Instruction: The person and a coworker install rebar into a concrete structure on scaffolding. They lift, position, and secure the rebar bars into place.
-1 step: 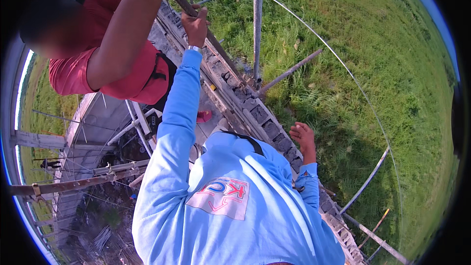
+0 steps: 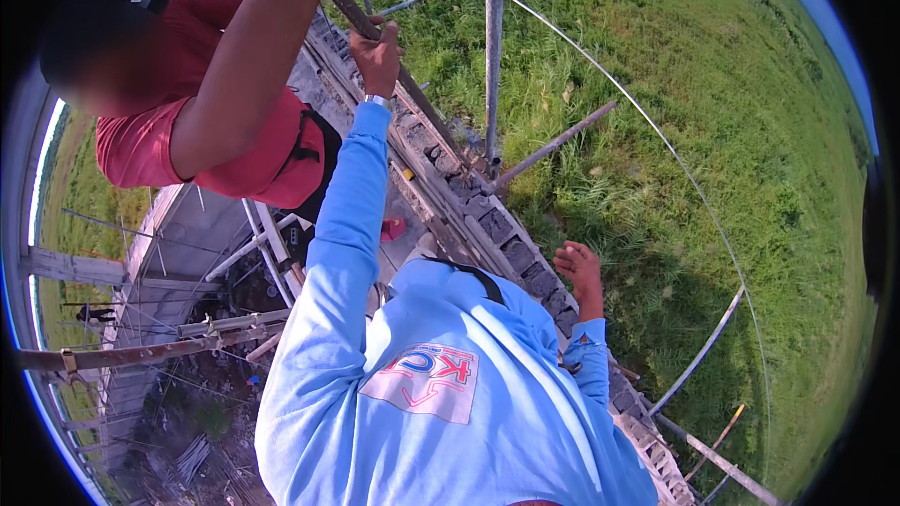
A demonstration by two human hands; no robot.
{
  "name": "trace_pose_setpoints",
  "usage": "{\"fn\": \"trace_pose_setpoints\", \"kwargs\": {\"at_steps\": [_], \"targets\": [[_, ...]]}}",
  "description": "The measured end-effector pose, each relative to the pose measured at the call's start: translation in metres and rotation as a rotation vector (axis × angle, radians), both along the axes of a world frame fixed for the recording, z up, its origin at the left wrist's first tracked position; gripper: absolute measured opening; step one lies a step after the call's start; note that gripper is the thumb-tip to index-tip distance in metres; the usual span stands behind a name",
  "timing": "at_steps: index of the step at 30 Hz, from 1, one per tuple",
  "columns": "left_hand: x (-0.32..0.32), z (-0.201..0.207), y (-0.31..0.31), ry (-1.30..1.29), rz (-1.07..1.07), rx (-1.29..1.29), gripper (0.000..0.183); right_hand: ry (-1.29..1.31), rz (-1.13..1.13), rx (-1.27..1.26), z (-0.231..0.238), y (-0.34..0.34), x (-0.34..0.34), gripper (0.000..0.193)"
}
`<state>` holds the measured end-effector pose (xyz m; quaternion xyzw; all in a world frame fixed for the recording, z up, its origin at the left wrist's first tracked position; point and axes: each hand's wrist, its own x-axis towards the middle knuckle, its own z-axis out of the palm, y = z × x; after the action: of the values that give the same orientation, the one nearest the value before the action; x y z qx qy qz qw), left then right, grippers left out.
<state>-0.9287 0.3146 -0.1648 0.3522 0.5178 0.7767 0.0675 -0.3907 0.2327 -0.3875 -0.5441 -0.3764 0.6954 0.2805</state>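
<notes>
At the upper middle, my left hand [image 2: 377, 58] is wrapped round a long brown pole [image 2: 427, 111], its arm stretched far forward. The pole slants down to the right from the top of the view, over a block wall [image 2: 506, 242]. My right hand [image 2: 579, 270] is raised beyond the wall's outer side, over the grass. Its fingers are loosely bent and somewhat apart, with nothing seen in them. On the left, a co-worker in a red shirt [image 2: 267, 145] reaches up beside the same pole; that person's hand is cut off at the top edge.
A grey upright pole [image 2: 493, 47] and a slanting one [image 2: 558, 142] stand outside the wall. Long boards [image 2: 441, 197] lie along its inner side. At lower left, a rusty pipe [image 2: 141, 353] crosses above a lower level with debris. Tall grass [image 2: 731, 131] spreads far below at right.
The whole view has shifted very slightly. My left hand keeps its grip on the pole, and my right hand stays over the grass.
</notes>
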Motion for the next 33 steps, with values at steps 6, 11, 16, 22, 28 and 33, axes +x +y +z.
{"fn": "trace_pose_setpoints", "kwargs": {"at_steps": [6, 11, 16, 22, 28, 33], "targets": [[-0.005, 0.029, 0.01, -0.074, 0.01, 0.161, 0.011, -0.057, -0.07, -0.07, -0.004, -0.007, 0.014, 0.036], [-0.016, 0.03, 0.025, -0.121, 0.185, 0.151, 0.016, -0.042, -0.104, -0.043, -0.014, -0.005, 0.026, 0.033], [-0.033, 0.023, 0.053, -0.219, 0.322, 0.226, 0.02, -0.057, -0.081, -0.026, -0.013, 0.006, 0.026, 0.035], [-0.074, 0.029, 0.061, -0.115, 0.437, 0.096, 0.027, -0.043, -0.141, 0.046, -0.004, 0.006, 0.035, 0.034], [-0.112, 0.029, 0.033, -0.008, 0.325, -0.039, 0.042, -0.045, -0.118, -0.015, -0.013, 0.003, 0.048, 0.039], [-0.128, -0.003, 0.001, 0.045, 0.118, -0.176, 0.055, -0.052, -0.006, 0.037, -0.006, 0.039, 0.029, 0.038]]}}
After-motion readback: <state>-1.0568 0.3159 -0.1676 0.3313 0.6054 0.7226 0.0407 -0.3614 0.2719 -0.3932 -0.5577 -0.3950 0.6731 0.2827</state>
